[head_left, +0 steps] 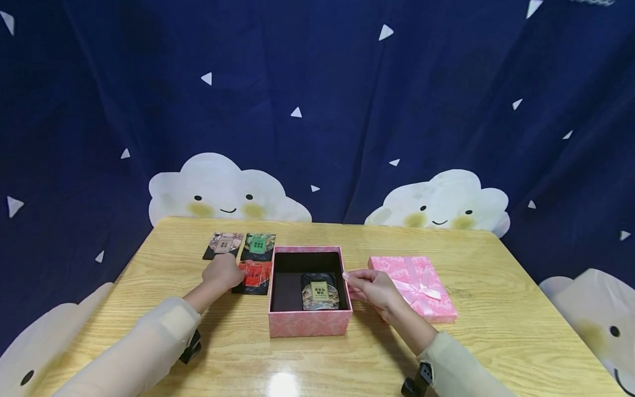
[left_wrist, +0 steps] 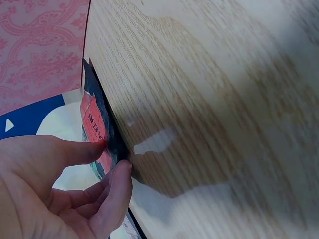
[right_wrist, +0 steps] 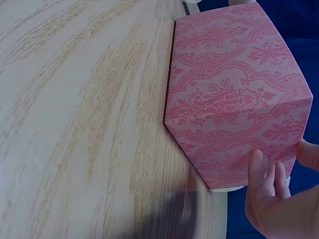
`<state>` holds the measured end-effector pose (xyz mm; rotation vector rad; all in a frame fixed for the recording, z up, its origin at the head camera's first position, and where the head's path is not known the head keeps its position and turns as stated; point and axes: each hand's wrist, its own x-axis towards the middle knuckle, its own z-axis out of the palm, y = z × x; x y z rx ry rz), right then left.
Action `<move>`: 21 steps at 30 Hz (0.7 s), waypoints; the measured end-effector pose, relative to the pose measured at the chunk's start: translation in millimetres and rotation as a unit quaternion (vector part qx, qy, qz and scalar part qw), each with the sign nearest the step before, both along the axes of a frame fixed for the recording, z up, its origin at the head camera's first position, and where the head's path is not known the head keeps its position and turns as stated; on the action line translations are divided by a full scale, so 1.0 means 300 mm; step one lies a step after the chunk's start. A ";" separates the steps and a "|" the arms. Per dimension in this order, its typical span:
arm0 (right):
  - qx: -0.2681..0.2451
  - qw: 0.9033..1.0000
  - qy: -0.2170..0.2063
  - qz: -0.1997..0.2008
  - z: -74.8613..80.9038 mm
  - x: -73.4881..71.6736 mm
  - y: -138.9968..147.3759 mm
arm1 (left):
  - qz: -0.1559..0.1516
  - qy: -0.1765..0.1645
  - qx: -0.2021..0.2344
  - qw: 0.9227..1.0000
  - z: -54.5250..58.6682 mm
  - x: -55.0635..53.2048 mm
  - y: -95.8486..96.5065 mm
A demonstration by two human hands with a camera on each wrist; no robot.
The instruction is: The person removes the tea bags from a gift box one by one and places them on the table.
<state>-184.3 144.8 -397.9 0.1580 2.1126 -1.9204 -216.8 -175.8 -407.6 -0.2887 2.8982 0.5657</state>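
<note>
Pale sleeves (head_left: 134,347): in from left and right.
Pink box (head_left: 307,324): open on the table (head_left: 238,353), gold-labelled packet (head_left: 319,292) inside, near right.
Right hand (head_left: 369,288): thumb and fingers nearly closed, gripping the box's right wall.
Left hand (head_left: 221,271): fingertips pinching the red packet (head_left: 255,278), left of the box; lifted or not, hard to tell.
Bow-topped lid (head_left: 431,306): right.
Green packet (head_left: 258,246), brownish packet (head_left: 224,244): far left.

pink patterned box (head_left: 310,324): upright, open-topped | red-black packet (head_left: 254,277): label up, just left of box

Glossy wood-grain table (head_left: 228,353), matt papery box (head_left: 310,325).
</note>
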 end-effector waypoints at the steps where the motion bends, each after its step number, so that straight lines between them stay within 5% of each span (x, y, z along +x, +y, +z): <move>1: 0.003 1.000 0.000 -0.001 -0.001 0.000 -0.001 | 0.001 -0.001 0.000 1.000 0.000 0.000 0.000; 10: 0.001 1.000 -0.003 -0.007 -0.004 0.000 -0.006 | -0.005 0.003 -0.002 1.000 0.012 -0.003 -0.008; 21: -0.018 1.000 0.001 0.008 0.000 0.002 0.002 | -0.025 0.008 0.040 0.999 0.088 -0.012 -0.024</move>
